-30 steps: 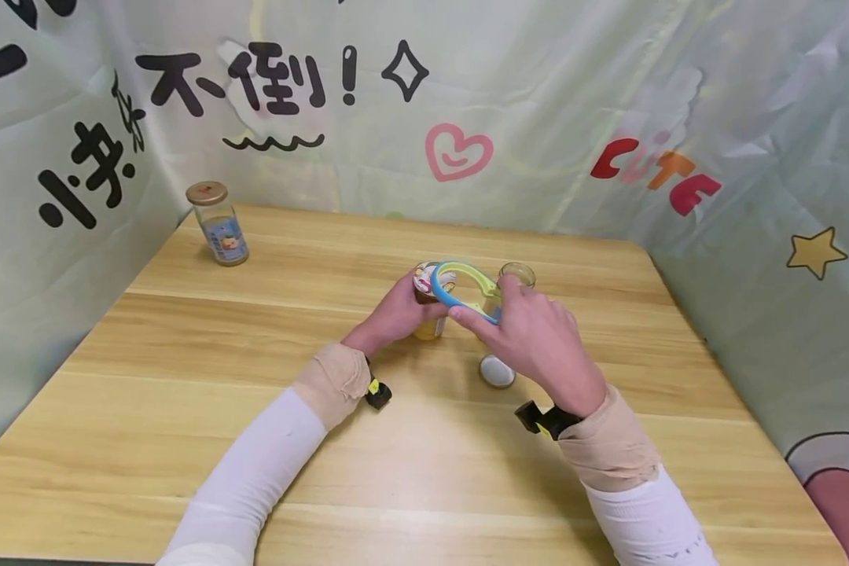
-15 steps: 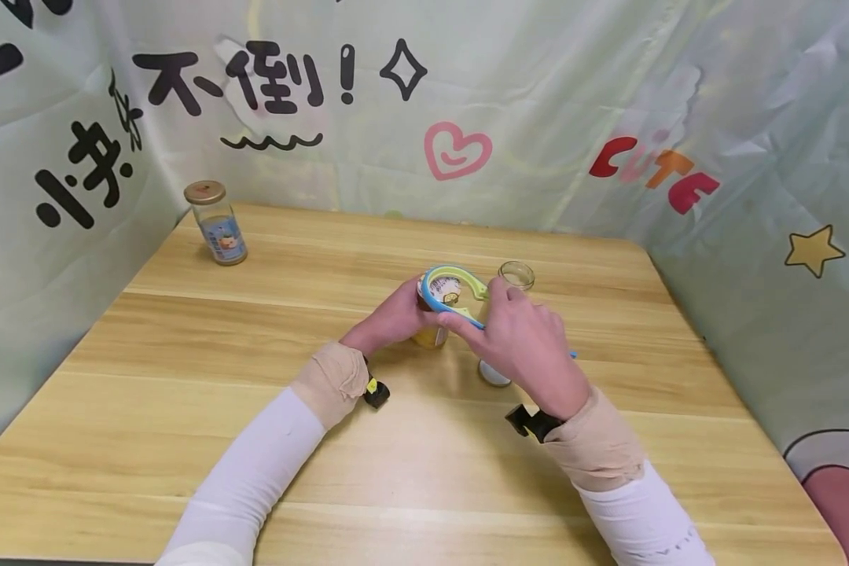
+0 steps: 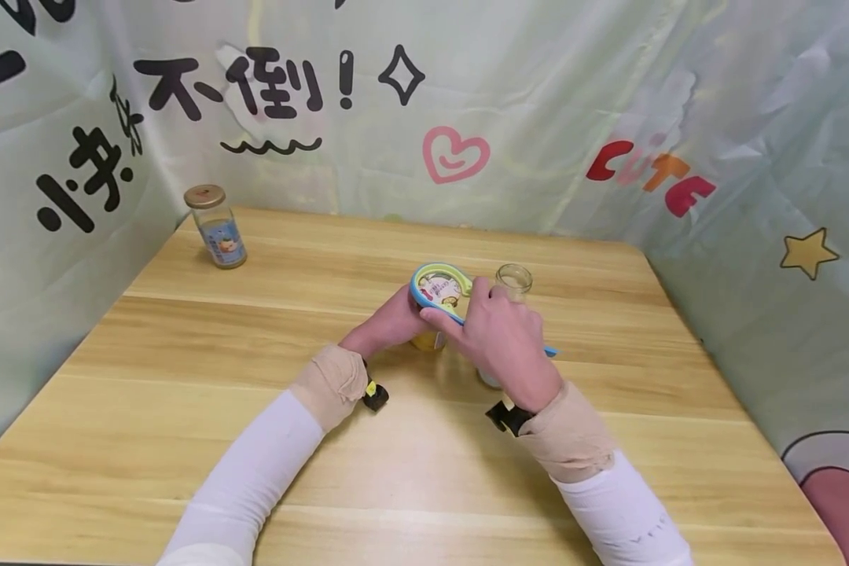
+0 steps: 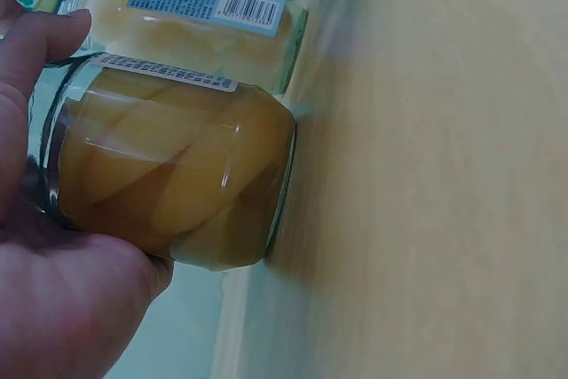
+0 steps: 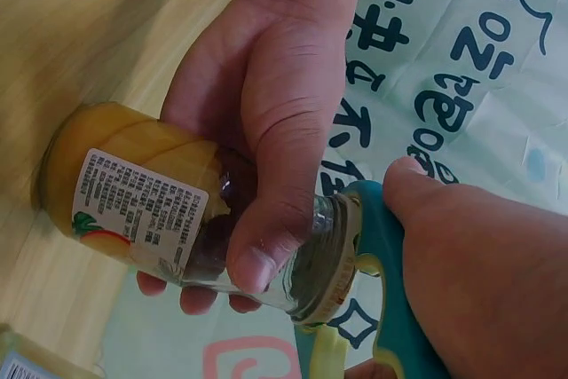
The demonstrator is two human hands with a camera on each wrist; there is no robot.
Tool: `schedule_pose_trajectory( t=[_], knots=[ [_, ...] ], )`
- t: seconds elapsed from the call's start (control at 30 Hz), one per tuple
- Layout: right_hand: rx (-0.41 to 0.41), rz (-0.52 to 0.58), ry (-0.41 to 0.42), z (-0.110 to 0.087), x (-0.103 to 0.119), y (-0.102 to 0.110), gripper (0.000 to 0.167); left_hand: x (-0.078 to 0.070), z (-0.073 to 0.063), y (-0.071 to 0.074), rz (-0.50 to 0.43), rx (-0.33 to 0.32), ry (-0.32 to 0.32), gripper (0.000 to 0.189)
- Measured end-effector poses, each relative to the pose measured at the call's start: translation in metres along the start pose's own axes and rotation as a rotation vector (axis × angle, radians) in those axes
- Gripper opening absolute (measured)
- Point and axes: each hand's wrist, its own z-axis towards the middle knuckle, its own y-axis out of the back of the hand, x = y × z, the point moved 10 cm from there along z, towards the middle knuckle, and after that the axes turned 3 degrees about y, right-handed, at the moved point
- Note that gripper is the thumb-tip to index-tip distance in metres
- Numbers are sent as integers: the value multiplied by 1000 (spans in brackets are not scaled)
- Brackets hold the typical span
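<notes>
You are facing a pale-wood table [image 3: 396, 487], its grain running left to right, while a pale greenish fabric backdrop [image 3: 538, 79] is hanging in folds along its left, far and right sides. You are seeing black Chinese characters [image 3: 279, 82] toward the left, a pink heart [image 3: 453, 164] at far middle, and colourful "CUTE" lettering [image 3: 661, 173] and a yellow star [image 3: 810, 253] toward the right. Soft light is gleaming on the near tabletop.

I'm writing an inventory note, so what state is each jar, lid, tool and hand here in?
Held jar: upright, its printed lid on.
Opener: ring at the printed lid; whether fully seated, cannot tell.
Left hand: grips the held jar.
Right hand: grips the opener.
Right-side jar: upright, uncovered.
Loose lid: on the table, partly hidden.
Far-left jar: upright, brown lid on.
</notes>
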Motion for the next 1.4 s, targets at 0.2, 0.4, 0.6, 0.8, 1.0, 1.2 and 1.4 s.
schedule_pose_trajectory(
  t=[0.2,0.4,0.6,0.8,1.0,1.2,1.4],
  knots=[
    [12,9,-9,1,0,-3,85,3,1,-1,-5,-1,7,62],
    [9,17,-7,1,-1,-3,86,0,1,-2,-24,5,8,62],
    [-9,21,9,3,1,0,86,-3,1,0,-53,-1,-14,59],
    [22,16,6,4,2,-2,86,-1,1,1,-45,1,-8,59],
    [29,-2,25,5,4,-1,84,0,0,1,-35,-2,-6,60],
    [45,-8,34,7,3,0,85,-2,0,1,-44,-7,-5,59],
    [40,14,65,7,3,-2,84,0,-1,0,-38,-16,19,61]
  ],
)
